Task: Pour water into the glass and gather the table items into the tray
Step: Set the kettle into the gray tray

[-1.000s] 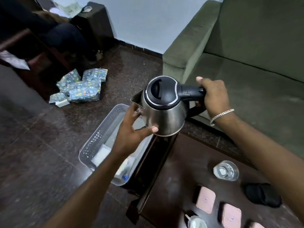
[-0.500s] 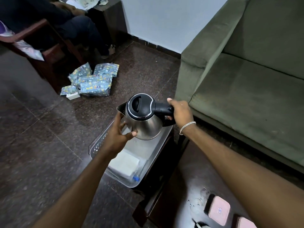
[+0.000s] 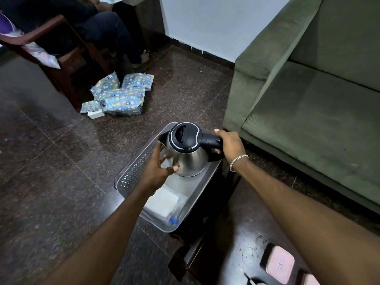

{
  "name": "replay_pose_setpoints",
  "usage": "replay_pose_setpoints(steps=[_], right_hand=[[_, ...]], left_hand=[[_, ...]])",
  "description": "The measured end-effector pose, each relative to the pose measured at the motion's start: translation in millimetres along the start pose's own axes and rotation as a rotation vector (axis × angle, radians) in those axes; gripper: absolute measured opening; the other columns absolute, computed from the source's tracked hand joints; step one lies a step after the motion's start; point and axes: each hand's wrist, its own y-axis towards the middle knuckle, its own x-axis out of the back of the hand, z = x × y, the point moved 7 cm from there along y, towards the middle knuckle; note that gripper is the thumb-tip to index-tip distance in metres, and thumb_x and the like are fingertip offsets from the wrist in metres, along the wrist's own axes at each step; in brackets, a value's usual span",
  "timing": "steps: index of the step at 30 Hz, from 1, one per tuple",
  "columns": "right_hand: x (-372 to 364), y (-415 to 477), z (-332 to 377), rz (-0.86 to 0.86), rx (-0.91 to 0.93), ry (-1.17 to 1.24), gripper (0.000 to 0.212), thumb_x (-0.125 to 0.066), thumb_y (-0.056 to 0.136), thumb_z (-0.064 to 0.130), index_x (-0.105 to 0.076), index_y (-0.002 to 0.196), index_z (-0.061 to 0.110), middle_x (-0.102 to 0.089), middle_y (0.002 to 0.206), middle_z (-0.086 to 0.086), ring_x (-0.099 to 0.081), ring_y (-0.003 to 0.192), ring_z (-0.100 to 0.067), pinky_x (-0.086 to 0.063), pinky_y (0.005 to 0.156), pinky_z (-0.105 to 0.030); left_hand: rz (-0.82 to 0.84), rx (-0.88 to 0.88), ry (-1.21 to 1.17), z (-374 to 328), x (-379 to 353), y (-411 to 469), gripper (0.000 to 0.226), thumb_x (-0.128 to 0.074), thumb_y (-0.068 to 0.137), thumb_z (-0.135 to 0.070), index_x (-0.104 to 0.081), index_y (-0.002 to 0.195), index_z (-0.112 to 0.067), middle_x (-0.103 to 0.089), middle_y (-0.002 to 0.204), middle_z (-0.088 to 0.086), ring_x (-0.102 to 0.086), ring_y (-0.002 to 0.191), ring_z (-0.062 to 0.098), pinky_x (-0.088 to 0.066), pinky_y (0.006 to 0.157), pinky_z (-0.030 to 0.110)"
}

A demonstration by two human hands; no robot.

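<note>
A steel kettle [image 3: 190, 159] with a black lid sits low in the far half of the grey perforated tray [image 3: 133, 171]. My right hand [image 3: 231, 146] grips its black handle. My left hand [image 3: 158, 173] presses against the kettle's left side, fingers spread around the body. A white folded cloth [image 3: 162, 202] and a blue-capped item [image 3: 173, 220] lie in the tray's near half. The tray rests on a dark stand beside the table. Two pink square boxes [image 3: 279, 264] lie on the dark table at the bottom right. The glass is out of view.
A green sofa [image 3: 308, 95] fills the right side. Patterned blue packets [image 3: 121, 95] lie on the dark floor behind the tray. A seated person's legs [image 3: 115, 36] and a wooden chair [image 3: 51, 50] are at the top left. The dark table edge [image 3: 185, 258] is near my arms.
Both hands have carried the kettle from above the table's edge down into the tray. My view has swung left, and the glass and the black item have left the frame.
</note>
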Motion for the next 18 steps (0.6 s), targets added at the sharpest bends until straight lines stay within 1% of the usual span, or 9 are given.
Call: replay_pose_setpoints(steps=[3, 5, 6, 9, 14, 16, 17, 18], right_hand=[[-2, 3, -6, 0.014, -0.006, -0.006, 0.040, -0.059, 0.085, 0.036, -0.061, 0.054, 0.011, -0.051, 0.046, -0.007, -0.050, 0.042, -0.022, -0.038, 0.047, -0.031], [-3, 3, -8, 0.014, -0.018, -0.016, 0.042, -0.059, 0.081, 0.041, -0.061, 0.052, 0.011, -0.052, 0.047, -0.010, -0.051, 0.045, -0.024, -0.039, 0.052, -0.037], [-3, 3, -8, 0.015, -0.016, -0.018, 0.042, -0.059, 0.081, 0.041, -0.060, 0.051, 0.011, -0.052, 0.047, -0.011, -0.050, 0.045, -0.024, -0.038, 0.053, -0.037], [-1, 3, -5, 0.011, -0.005, -0.023, 0.044, -0.058, 0.088, 0.035, -0.058, 0.050, 0.012, -0.051, 0.046, -0.011, -0.048, 0.043, -0.023, -0.038, 0.053, -0.034], [-5, 4, -4, 0.015, -0.002, -0.086, 0.049, -0.055, 0.089, 0.042, -0.062, 0.058, 0.004, -0.054, 0.048, -0.013, -0.050, 0.042, -0.020, -0.040, 0.056, -0.031], [-6, 2, 1, 0.001, -0.012, -0.117, 0.055, -0.055, 0.092, 0.042, -0.064, 0.065, -0.004, -0.058, 0.054, -0.014, -0.053, 0.042, -0.014, -0.042, 0.053, -0.025], [-5, 1, 2, -0.007, -0.018, -0.136, 0.055, -0.054, 0.094, 0.042, -0.065, 0.068, -0.005, -0.059, 0.057, -0.012, -0.053, 0.041, -0.010, -0.042, 0.051, -0.022], [-4, 1, 3, -0.016, -0.015, -0.165, 0.054, -0.052, 0.096, 0.043, -0.064, 0.066, -0.001, -0.059, 0.059, -0.008, -0.053, 0.043, -0.008, -0.042, 0.052, -0.021]], left_hand=[[0.008, -0.006, 0.028, 3, 0, 0, 0.098, -0.075, 0.081, 0.008, -0.033, 0.151, -0.046, -0.041, 0.157, -0.012, -0.045, 0.141, 0.022, -0.040, 0.114, 0.052], [0.009, -0.005, 0.038, 5, 0, 0, 0.098, -0.075, 0.082, 0.008, -0.032, 0.152, -0.046, -0.041, 0.157, -0.012, -0.045, 0.141, 0.022, -0.039, 0.115, 0.053], [0.010, -0.003, 0.037, 5, 1, 0, 0.098, -0.076, 0.082, 0.007, -0.031, 0.152, -0.045, -0.041, 0.157, -0.012, -0.045, 0.141, 0.021, -0.039, 0.115, 0.053], [0.021, -0.008, 0.041, 6, 0, 1, 0.096, -0.077, 0.080, -0.001, -0.032, 0.152, -0.046, -0.041, 0.157, -0.011, -0.045, 0.141, 0.020, -0.039, 0.115, 0.054], [0.002, 0.008, 0.060, 12, 5, 2, 0.095, -0.080, 0.077, -0.017, -0.029, 0.153, -0.045, -0.042, 0.155, -0.008, -0.043, 0.143, 0.022, -0.036, 0.116, 0.057], [0.006, 0.038, 0.061, 19, 10, 2, 0.096, -0.083, 0.078, -0.023, -0.028, 0.154, -0.046, -0.038, 0.159, -0.007, -0.040, 0.145, 0.025, -0.036, 0.116, 0.058], [0.008, 0.059, 0.069, 23, 14, 2, 0.098, -0.085, 0.078, -0.026, -0.026, 0.155, -0.046, -0.036, 0.161, -0.007, -0.039, 0.145, 0.027, -0.037, 0.116, 0.058], [0.015, 0.077, 0.078, 25, 17, 1, 0.100, -0.086, 0.079, -0.026, -0.025, 0.156, -0.044, -0.034, 0.163, -0.006, -0.039, 0.144, 0.028, -0.038, 0.115, 0.057]])
